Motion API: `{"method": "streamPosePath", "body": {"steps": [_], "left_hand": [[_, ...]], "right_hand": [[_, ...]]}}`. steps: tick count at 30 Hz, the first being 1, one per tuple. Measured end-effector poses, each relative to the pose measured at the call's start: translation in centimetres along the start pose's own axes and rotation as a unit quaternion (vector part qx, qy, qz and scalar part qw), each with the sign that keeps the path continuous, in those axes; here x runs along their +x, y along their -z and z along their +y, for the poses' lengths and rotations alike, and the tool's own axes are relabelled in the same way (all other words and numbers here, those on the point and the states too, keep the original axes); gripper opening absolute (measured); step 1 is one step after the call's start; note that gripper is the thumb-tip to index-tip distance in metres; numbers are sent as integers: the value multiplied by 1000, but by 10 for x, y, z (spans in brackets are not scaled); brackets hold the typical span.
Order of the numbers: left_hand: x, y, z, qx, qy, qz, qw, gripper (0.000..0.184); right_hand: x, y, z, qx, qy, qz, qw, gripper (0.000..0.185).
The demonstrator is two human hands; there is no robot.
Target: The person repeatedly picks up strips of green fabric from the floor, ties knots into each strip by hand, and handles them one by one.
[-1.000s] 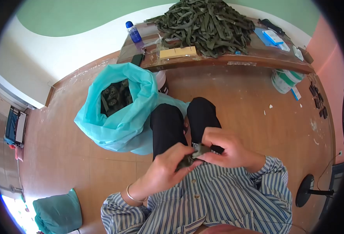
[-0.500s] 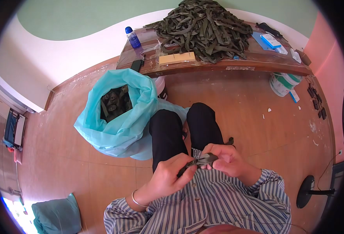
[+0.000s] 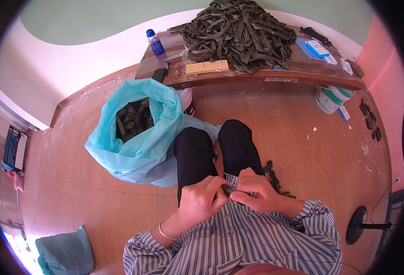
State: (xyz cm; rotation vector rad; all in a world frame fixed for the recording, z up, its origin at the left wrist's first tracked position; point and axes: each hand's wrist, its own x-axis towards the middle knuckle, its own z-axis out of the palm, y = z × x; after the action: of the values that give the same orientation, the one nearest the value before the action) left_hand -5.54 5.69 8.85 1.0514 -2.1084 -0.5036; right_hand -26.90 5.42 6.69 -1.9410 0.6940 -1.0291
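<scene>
Okay so, both hands are held up close together over the lap, right in front of the striped shirt [image 3: 238, 238]. The left hand [image 3: 201, 199] is angled up and inward from its cuff, knuckles up, with a bracelet [image 3: 166, 233] worn round the wrist. The right hand [image 3: 256, 190] is brought in from the other side, back of the hand up, fingers bent and thumb pointed at the left hand.

As for the fingers, they're pretty much closed on both sides. A dark green strap [image 3: 228, 190] is clamped between the left thumb and curled fingers, and it's pinched by the right thumb and fingers too. Just a short bit of it can be seen in the small gap between the hands; the rest is covered, so how it's folded in there can't be told. More dark green webbing [image 3: 274, 179] is seen hanging beside the right thigh, past the right hand, but whether it's joined to the held piece can't be made out.

The knees are covered by black trousers [image 3: 195, 151]. Off to the left, a light blue bag [image 3: 158, 149] is stood open, with dark rolls [image 3: 131, 120] piled inside. Up front, a big heap of straps [image 3: 243, 36] is spread on the table [image 3: 257, 79], with a blue bottle [image 3: 155, 45] and a pale wooden block [image 3: 207, 67] placed nearby.
</scene>
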Motion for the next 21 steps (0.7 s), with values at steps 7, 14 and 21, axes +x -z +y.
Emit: {"method": "streamPosePath", "body": {"steps": [7, 14, 21], "left_hand": [[5, 25, -12, -399, 281, -151, 859, 17], [34, 39, -17, -543, 333, -167, 753, 25], [33, 42, -11, -416, 295, -198, 837, 20]], "right_hand": [[4, 17, -1, 171, -92, 37, 980, 8], [44, 14, -26, -317, 174, 148, 921, 12], [40, 28, -28, -489, 203, 56, 847, 14]]}}
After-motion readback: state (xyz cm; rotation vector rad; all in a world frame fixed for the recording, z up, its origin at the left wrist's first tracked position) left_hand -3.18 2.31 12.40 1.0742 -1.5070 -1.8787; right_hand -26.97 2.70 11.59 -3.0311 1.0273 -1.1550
